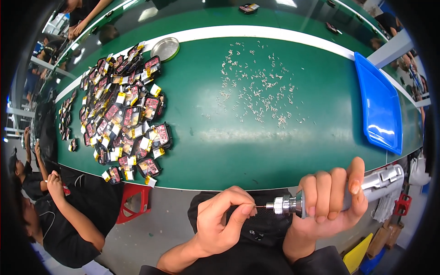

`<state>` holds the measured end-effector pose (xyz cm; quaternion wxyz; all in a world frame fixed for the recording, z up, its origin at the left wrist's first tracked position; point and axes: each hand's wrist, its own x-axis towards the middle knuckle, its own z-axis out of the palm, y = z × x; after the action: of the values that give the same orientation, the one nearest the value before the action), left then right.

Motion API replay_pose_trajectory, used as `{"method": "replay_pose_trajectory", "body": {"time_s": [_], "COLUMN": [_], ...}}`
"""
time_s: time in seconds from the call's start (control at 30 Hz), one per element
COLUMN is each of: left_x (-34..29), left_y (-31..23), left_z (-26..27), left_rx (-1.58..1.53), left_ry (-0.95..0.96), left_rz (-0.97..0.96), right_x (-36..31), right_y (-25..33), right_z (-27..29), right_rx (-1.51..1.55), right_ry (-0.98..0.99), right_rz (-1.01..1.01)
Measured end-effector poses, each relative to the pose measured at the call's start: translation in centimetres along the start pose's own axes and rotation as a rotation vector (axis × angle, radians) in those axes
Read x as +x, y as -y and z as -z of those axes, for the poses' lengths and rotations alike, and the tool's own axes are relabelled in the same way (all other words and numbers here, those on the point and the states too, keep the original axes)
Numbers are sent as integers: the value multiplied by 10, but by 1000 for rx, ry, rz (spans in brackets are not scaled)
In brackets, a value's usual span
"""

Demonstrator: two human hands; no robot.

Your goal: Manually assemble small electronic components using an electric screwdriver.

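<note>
Wrapped round the silver-grey body of an electric screwdriver [382, 183] is my right hand [327, 199]. The tool lies nearly level, its metal chuck [281, 206] pointing left. A thin bit [260, 206] sticks out of the chuck, and my left hand [224, 217] pinches around its tip with thumb and forefinger. Whether a screw sits on that tip is hidden by the fingers. Both hands are over my lap, just in front of the table edge. Many small pale screws [263, 87] lie scattered on the green table [206, 156].
At the left is a heap of small black device housings [130, 117] with white and yellow parts. A round metal tin [165, 49] stands behind it, a blue tray [378, 107] at the right. Beyond the white rail [238, 31] runs a green belt. A co-worker [68, 215] sits at left.
</note>
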<state>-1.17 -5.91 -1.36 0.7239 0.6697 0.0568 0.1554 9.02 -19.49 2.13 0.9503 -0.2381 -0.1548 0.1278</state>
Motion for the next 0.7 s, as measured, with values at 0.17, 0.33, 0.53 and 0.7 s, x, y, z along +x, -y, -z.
{"method": "replay_pose_trajectory", "body": {"time_s": [0.17, 0.33, 0.53, 0.7], "left_x": [6, 29, 98, 229], "left_y": [5, -5, -45, -33], "left_z": [-3, 12, 38, 27], "left_rx": [-65, 270, 780, 1167], "left_ry": [48, 134, 87, 78], "left_rz": [96, -66, -308, -482], "right_x": [1, 9, 14, 12], "right_y": [-3, -3, -10, -26], "right_z": [14, 20, 27, 42], "right_rx": [104, 128, 83, 90], "right_ry": [-91, -125, -225, -281], "right_rz": [6, 13, 29, -78]}}
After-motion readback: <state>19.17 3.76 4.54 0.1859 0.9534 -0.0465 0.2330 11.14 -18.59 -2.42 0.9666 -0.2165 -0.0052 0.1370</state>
